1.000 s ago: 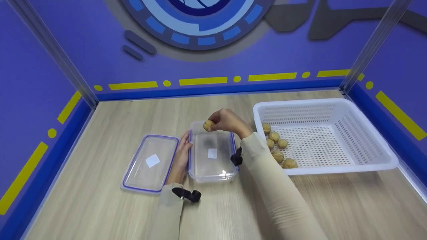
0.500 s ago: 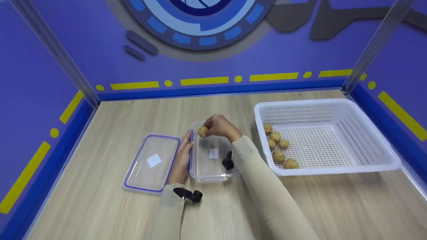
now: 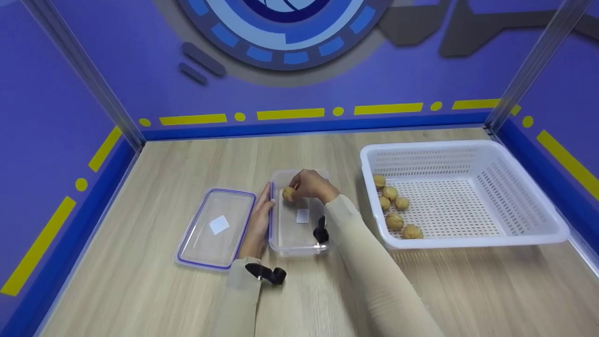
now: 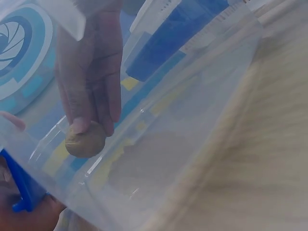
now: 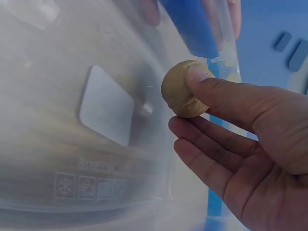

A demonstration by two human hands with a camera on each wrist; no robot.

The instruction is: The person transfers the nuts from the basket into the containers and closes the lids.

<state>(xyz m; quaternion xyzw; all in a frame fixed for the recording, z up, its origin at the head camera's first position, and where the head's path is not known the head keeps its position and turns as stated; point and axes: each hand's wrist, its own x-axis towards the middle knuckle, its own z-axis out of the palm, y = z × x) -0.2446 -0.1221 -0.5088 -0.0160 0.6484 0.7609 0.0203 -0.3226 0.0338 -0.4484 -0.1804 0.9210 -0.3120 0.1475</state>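
My right hand (image 3: 310, 185) pinches a walnut (image 5: 185, 89) between thumb and fingers, down inside a clear plastic container (image 3: 299, 238). In the left wrist view that same walnut (image 4: 85, 139) shows through the container's wall, low near its floor. My left hand (image 3: 257, 220) rests along the container's left side, its fingers fairly straight against the wall and the blue clip. A white label (image 5: 107, 106) is visible on the container's floor. Left of that hand lies the clear lid (image 3: 201, 238) with a blue seal, flat on the table.
A white perforated basket (image 3: 468, 241) stands at the right, with several walnuts (image 3: 394, 221) gathered along its left side. Blue-purple panels (image 3: 299, 93) wall in the table (image 3: 140, 281) at the back and both sides. The right forearm passes between container and basket.
My right hand has moved left and then lowered the walnut from above the container's far end down into it. The left hand has stayed at the container's side.
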